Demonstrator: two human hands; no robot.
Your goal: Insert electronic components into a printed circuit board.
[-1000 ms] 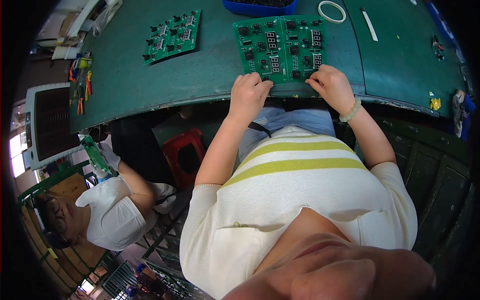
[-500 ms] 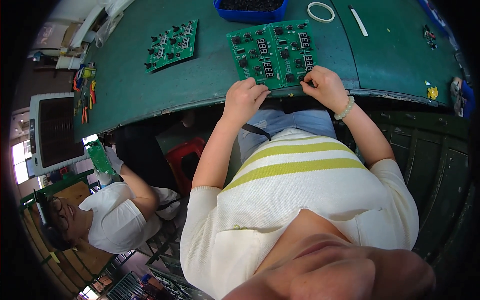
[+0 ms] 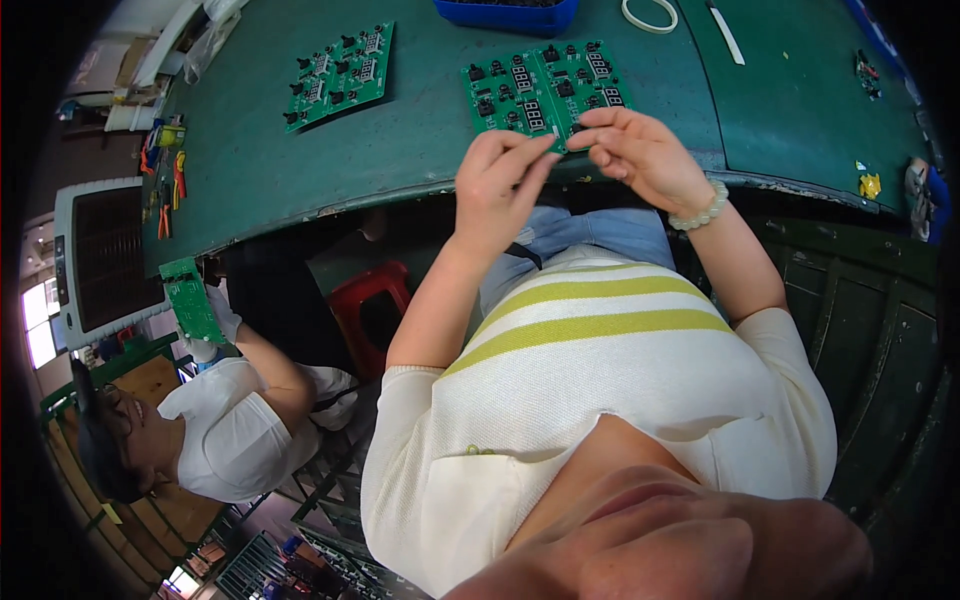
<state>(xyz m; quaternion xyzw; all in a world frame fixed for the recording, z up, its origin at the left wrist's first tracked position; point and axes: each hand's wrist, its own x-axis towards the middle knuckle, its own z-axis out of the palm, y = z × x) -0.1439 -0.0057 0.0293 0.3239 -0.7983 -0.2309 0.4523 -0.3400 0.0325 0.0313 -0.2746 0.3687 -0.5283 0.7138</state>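
Observation:
A green circuit board panel (image 3: 543, 88) with black knobs and white digit displays lies on the table in front of me. My left hand (image 3: 500, 180) is at its near edge, thumb and forefinger brought together in a pinch. A tiny pale thing seems to be at those fingertips, too small to name. Close by, my right hand (image 3: 645, 160) hovers over the near right corner of the panel, forefinger and thumb apart and the other fingers curled. Nothing shows in it. My hands hide part of the panel's near edge.
A second circuit board (image 3: 342, 78) lies to the left. Beyond the panel are a blue bin (image 3: 510, 15), a ring (image 3: 650, 14) and a white-handled tool (image 3: 727, 35). Pliers (image 3: 179, 180) lie at the table's left end. A co-worker (image 3: 245, 430) holds another green board (image 3: 192, 305).
Both hands have come off their grip on the panel's near edge. My right hand moved left toward the other and its fingers spread. The co-worker's board tilted slightly.

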